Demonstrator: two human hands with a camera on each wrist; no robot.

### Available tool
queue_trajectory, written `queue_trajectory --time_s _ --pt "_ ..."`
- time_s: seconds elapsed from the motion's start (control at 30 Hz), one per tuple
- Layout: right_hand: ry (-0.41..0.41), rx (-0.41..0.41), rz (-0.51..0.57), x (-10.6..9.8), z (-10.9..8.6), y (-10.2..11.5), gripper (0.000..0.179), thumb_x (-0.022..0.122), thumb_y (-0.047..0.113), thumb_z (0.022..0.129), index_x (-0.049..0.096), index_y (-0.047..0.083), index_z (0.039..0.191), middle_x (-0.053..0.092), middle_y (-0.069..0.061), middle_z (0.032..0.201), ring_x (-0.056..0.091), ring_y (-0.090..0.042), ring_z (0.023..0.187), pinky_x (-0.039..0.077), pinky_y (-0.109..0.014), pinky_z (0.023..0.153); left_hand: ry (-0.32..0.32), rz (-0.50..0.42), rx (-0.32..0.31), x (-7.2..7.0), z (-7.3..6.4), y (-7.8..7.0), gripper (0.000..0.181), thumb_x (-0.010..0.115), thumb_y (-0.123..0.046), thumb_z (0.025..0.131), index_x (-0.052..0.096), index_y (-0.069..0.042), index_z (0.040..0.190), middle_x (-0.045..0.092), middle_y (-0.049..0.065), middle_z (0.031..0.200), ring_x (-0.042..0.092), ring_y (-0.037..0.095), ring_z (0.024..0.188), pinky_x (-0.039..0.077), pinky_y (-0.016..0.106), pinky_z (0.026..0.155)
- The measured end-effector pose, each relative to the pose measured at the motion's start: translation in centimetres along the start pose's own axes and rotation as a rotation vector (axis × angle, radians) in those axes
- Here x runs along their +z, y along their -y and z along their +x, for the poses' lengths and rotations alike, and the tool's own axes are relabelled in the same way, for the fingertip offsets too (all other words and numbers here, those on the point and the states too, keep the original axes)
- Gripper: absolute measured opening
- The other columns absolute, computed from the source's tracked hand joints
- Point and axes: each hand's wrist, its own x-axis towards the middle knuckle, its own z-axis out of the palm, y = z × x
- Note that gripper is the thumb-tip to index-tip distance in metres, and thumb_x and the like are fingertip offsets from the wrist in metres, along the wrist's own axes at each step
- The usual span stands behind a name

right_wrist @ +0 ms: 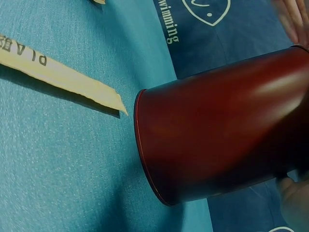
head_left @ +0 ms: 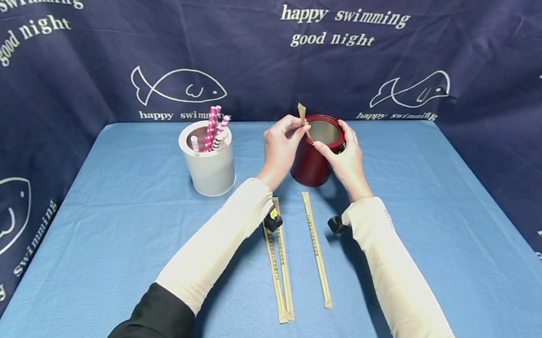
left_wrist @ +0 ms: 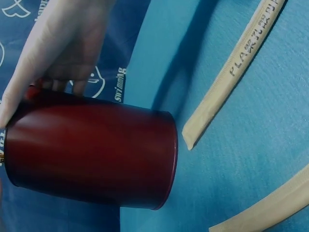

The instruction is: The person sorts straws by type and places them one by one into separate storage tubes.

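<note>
My left hand (head_left: pixel 280 148) pinches a paper-wrapped straw (head_left: pixel 301 111) between thumb and fingers. Its upper end sticks up above the fingers, and its lower end is at the rim of a dark red can (head_left: pixel 310 165). Thumb and fingers of my right hand (head_left: pixel 348 162) hold the can's rim on the right side. The can is upright and open at the top. The left wrist view shows the can's side (left_wrist: pixel 91 150), with my right hand (left_wrist: pixel 63 48) at the rim. In the right wrist view, my right hand (right_wrist: pixel 295 205) shows partly at the lower right edge.
Two wrapped straws (head_left: pixel 285 265) lie side by side near my left forearm. A single wrapped straw (head_left: pixel 316 252) lies between the forearms. At left stands a white can (head_left: pixel 210 170) holding several patterned straws (head_left: pixel 211 126). A dark blue printed cloth (head_left: pixel 264 51) hangs behind the blue table (head_left: pixel 143 232).
</note>
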Motion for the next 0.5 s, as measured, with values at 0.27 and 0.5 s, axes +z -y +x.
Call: queue_trajectory --time_s 0.27,0.5 --pt "0.007 0.009 0.01 0.0 0.0 0.0 0.082 0.074 0.037 0.083 0.033 0.015 0.15 0.036 -0.009 0.154 0.039 -0.026 0.137 0.034 -0.044 0.114 0.02 0.042 -0.018 0.5 -0.1 0.7 0.014 0.071 -0.008 0.085 0.07 0.0 0.096 0.075 0.012 0.094 0.071 0.019 0.092 0.05 0.012 0.09" --pt "0.01 0.015 0.018 0.0 0.0 0.1 0.082 0.074 0.036 0.083 0.033 0.015 0.151 0.036 -0.009 0.154 0.038 -0.026 0.137 0.035 -0.044 0.113 0.034 0.041 -0.054 0.6 -0.2 1.2 0.019 0.072 -0.013 0.086 0.07 -0.002 0.102 0.075 0.011 0.1 0.07 0.017 0.098 0.049 0.012 0.093"
